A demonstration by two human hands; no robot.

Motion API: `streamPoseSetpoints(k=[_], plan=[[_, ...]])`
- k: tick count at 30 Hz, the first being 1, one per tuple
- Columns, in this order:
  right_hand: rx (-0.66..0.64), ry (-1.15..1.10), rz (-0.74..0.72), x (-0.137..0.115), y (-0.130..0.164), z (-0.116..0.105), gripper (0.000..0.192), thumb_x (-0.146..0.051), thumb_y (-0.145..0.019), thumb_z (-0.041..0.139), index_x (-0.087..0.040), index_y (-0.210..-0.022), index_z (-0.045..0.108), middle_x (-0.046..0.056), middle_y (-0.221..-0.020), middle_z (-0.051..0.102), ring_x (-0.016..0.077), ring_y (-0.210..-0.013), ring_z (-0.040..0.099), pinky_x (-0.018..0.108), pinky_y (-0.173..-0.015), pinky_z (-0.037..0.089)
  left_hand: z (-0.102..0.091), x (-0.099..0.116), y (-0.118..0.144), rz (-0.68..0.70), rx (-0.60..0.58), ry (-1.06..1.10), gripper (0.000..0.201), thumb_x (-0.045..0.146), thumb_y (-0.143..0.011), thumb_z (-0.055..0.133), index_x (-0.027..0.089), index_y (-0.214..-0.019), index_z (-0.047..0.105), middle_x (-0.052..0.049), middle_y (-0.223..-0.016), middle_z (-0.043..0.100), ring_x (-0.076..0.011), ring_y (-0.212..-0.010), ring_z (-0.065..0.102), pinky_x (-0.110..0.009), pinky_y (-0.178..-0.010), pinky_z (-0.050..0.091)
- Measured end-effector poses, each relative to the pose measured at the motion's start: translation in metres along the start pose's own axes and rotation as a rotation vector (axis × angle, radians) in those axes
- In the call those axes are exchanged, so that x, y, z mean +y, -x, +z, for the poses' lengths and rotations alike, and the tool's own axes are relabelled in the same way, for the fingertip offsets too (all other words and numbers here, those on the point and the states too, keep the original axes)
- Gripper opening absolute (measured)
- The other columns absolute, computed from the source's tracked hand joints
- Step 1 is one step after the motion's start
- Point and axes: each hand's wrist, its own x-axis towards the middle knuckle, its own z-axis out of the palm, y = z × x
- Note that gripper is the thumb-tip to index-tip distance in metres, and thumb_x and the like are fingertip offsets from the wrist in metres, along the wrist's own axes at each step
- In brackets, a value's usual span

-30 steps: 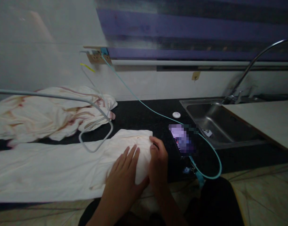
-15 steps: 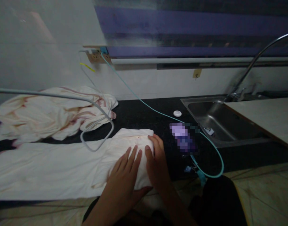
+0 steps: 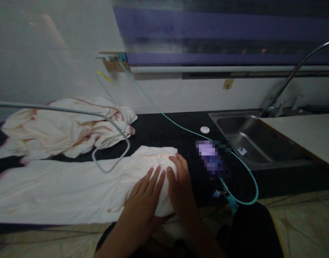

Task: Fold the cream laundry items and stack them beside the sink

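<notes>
White cloth (image 3: 73,193) lengthwise along the counter (image 3: 159,134), folded end rightward

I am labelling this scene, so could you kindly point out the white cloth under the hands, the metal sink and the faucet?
White cloth (image 3: 78,191): head view, its long flat stretch.
Metal sink (image 3: 263,147): head view, bare inside.
Faucet (image 3: 291,74): head view, middle of the curved spout.

The left hand (image 3: 145,197) and right hand (image 3: 182,184), at lower centre, are bare, with slender fingers (image 3: 160,181). The 2 forearms (image 3: 118,234) are bare to the frame's bottom edge. Black legwear (image 3: 250,233) fills the lower right; a thin yellow line (image 3: 276,229) edges it, trim or background unclear.
</notes>
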Motion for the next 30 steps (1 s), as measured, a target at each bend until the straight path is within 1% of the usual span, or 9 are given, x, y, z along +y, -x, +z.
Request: streamPoseSetpoints(k=[4,6,11,14,16,19,23,27,30], plan=[[0.0,-0.004,0.008,-0.001,0.0,0.001,0.042,-0.04,-0.104,0.042,-0.015,-0.13,0.064,0.017,-0.152,0.053,0.0264,-0.142,0.051,0.048,-0.123,0.038,-0.004,0.004,0.0,-0.008,-0.045,-0.004,0.117,0.014,-0.067,0.055,0.021,-0.169,-0.002,-0.013,-0.174,0.025,-0.033,-0.162,0.024,-0.054,-0.119,0.048],[0.002,-0.003,0.011,-0.001,0.0,0.001,0.042,-0.04,-0.104,0.042,-0.015,-0.13,0.064,0.017,-0.151,0.053,0.0265,-0.142,0.051,0.048,-0.123,0.038,-0.005,0.008,0.002,-0.009,-0.049,-0.017,0.119,0.012,-0.064,0.053,0.02,-0.169,-0.004,-0.015,-0.174,0.024,-0.0336,-0.162,0.024,-0.055,-0.119,0.048],[-0.001,-0.004,0.022,-0.002,0.0,0.001,0.043,-0.041,-0.104,0.041,-0.015,-0.129,0.064,0.018,-0.151,0.054,0.0269,-0.143,0.051,0.048,-0.123,0.038,0.001,0.02,0.007,-0.027,0.011,-0.041,0.113,0.014,-0.072,0.054,0.013,-0.168,-0.005,-0.023,-0.173,0.024,-0.039,-0.16,0.024,-0.057,-0.12,0.048],[-0.005,0.002,0.042,-0.001,-0.001,0.001,0.043,-0.041,-0.104,0.04,-0.015,-0.13,0.062,0.018,-0.152,0.053,0.0275,-0.144,0.05,0.049,-0.124,0.037,0.006,0.023,0.009,-0.03,0.013,-0.025,0.109,0.014,-0.077,0.055,0.011,-0.168,-0.004,-0.025,-0.173,0.02,-0.0401,-0.161,0.021,-0.058,-0.122,0.045],[0.002,0.004,0.051,0.0,0.0,0.002,0.047,-0.041,-0.104,0.041,-0.014,-0.138,0.056,0.019,-0.154,0.051,0.0282,-0.146,0.049,0.05,-0.125,0.037,0.006,0.022,0.01,-0.022,0.012,-0.006,0.106,0.013,-0.08,0.055,0.011,-0.169,-0.002,-0.024,-0.173,0.019,-0.0396,-0.162,0.019,-0.057,-0.123,0.044],[0.009,0.01,0.054,0.0,0.002,0.004,0.059,-0.043,-0.103,0.043,-0.01,-0.152,0.041,0.022,-0.158,0.045,0.0302,-0.149,0.044,0.053,-0.126,0.036,0.0,0.017,0.009,0.005,0.017,0.038,0.098,0.01,-0.086,0.05,0.014,-0.169,-0.002,-0.021,-0.173,0.022,-0.0376,-0.162,0.02,-0.057,-0.121,0.047],[-0.073,0.051,-0.001,-0.001,0.007,0.005,0.067,-0.044,-0.104,0.044,-0.007,-0.158,0.032,0.026,-0.165,0.034,0.0332,-0.155,0.037,0.056,-0.127,0.034,-0.004,0.013,0.004,0.016,0.071,0.099,0.093,0.014,-0.094,0.047,0.02,-0.169,-0.007,-0.021,-0.17,0.032,-0.0382,-0.159,0.029,-0.062,-0.116,0.05],[-0.113,0.076,-0.053,-0.002,0.009,0.004,0.065,-0.044,-0.105,0.043,-0.008,-0.159,0.033,0.026,-0.165,0.034,0.0347,-0.155,0.035,0.06,-0.126,0.034,0.011,0.014,-0.001,-0.044,0.127,0.136,0.091,0.016,-0.093,0.052,0.021,-0.169,0.003,-0.023,-0.166,0.037,-0.0401,-0.155,0.036,-0.063,-0.113,0.052],[-0.138,0.038,-0.036,-0.003,0.008,0.002,0.064,-0.047,-0.104,0.046,-0.01,-0.156,0.039,0.024,-0.166,0.035,0.0343,-0.155,0.037,0.059,-0.127,0.033,0.027,0.016,-0.005,-0.158,0.164,0.202,0.079,0.017,-0.095,0.048,0.018,-0.167,0.016,-0.024,-0.165,0.04,-0.0415,-0.154,0.036,-0.066,-0.111,0.05]])
